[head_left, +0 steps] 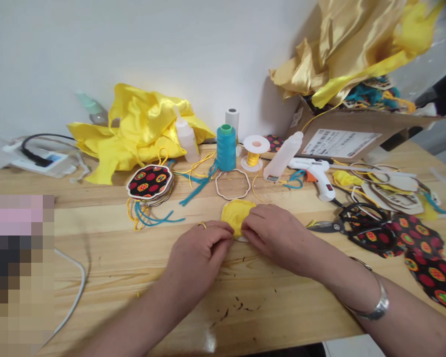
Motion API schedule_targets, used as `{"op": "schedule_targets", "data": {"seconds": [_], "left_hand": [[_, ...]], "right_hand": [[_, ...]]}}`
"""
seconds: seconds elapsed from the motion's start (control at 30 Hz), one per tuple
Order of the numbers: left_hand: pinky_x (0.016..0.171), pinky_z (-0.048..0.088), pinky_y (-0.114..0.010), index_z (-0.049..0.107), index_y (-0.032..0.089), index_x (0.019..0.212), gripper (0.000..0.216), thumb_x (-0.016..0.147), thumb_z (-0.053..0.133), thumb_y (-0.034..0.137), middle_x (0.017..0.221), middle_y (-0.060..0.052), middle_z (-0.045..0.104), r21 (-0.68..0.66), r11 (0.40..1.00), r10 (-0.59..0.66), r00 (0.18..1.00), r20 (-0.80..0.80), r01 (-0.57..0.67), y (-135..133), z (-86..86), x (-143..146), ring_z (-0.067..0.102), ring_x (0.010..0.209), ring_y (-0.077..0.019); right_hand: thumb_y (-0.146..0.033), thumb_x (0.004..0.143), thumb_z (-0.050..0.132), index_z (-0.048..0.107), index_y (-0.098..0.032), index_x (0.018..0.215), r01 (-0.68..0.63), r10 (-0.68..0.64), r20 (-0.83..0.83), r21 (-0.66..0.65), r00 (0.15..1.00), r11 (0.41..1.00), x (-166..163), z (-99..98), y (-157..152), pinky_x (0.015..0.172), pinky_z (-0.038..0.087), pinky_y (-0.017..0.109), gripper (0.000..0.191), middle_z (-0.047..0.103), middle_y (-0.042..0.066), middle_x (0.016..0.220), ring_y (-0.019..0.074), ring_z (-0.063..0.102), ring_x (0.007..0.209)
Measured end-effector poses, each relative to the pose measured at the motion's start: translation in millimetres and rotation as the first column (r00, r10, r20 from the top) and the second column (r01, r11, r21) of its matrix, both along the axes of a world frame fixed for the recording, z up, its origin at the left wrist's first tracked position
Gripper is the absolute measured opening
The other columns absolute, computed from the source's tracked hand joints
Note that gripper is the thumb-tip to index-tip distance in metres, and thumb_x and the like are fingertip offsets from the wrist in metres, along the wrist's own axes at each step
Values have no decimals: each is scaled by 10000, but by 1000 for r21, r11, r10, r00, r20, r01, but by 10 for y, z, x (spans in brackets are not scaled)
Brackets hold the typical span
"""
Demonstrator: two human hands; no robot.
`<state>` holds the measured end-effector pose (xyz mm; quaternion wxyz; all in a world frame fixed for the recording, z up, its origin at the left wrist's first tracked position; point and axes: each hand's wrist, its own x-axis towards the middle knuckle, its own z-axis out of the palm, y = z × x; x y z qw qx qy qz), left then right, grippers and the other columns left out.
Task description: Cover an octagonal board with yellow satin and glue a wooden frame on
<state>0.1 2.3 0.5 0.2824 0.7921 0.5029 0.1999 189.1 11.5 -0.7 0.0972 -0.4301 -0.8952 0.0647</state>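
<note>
Left hand (202, 253) and right hand (277, 238): fingers drawn together, apparently pinching the near edge of the cloth (235, 213), which lies between them on the surface (126, 263). Step, as judged: working this edge against the pale backing (241, 239). Next move likely calls for light, even pressure. Beyond: frame (216, 185), then spool (226, 149).

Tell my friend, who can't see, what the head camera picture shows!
A person's left hand and right hand touch a yellow cloth piece on a wooden table. Beyond it stands a teal thread spool; to the right lie a white glue gun and black-handled scissors.
</note>
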Motion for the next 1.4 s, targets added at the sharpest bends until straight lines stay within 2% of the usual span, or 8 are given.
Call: {"op": "schedule_targets", "data": {"seconds": [0.13,0.23,0.4,0.47,0.6,0.93,1.2,1.4], "left_hand": [[821,500,-327,704,227,845,207,832,504,174,961,1,733,-13,1000,6,1000,-16,-6,2,-5,-6,661,889,-175],[833,500,-323,700,231,847,205,840,499,190,983,-2,727,-30,1000,8,1000,-22,-9,5,-12,-14,656,911,-176],[830,511,-328,695,246,835,208,843,491,208,998,-3,725,-18,1000,11,999,-45,-12,12,-36,-21,660,924,-187],[830,514,-330,693,252,844,214,849,483,213,1007,-1,724,-18,1000,10,998,-54,-11,15,-46,-22,661,928,-189],[834,515,-329,687,250,863,216,861,472,225,1011,-4,722,-12,1000,6,999,-53,-7,18,-53,-27,658,934,-189],[854,498,-340,696,235,853,215,848,483,205,1012,-16,724,-5,1000,-1,1000,-30,1,6,-17,-21,652,942,-192],[838,485,-325,695,240,841,220,848,481,191,990,0,723,-37,999,1,1000,-3,-1,-7,18,-5,647,913,-182],[843,480,-325,695,242,870,220,847,482,190,1010,-2,718,-47,999,12,1000,-9,-13,-2,-6,-7,644,917,-185]], "right_hand": [[-196,883,511,624,-160,744,53,-53,-31,1,998,999,10,75,30,628,365,291,184,633,42,719,179,552,690],[-228,906,454,595,-162,665,273,-263,-140,62,955,960,92,171,72,587,349,283,287,600,43,654,167,531,639],[-349,830,560,590,-168,791,715,-642,-337,165,688,679,319,197,222,623,382,317,187,609,72,753,218,541,710],[-402,771,633,577,-126,983,736,-651,-362,179,667,653,384,148,300,720,419,383,352,617,132,901,282,543,849],[-406,729,671,517,-94,1165,718,-618,-424,122,662,685,432,63,442,821,418,464,557,600,186,1064,321,520,968],[-325,757,604,658,-131,869,671,-615,-471,-62,633,739,400,145,634,717,436,374,231,663,100,845,242,576,787],[-360,902,466,553,-217,994,350,-387,-620,-189,682,918,407,446,0,664,486,318,191,634,52,913,202,601,805],[-378,928,425,465,-236,1181,287,-441,-477,-362,760,887,413,344,-402,653,498,283,293,612,50,945,197,590,834]]}}
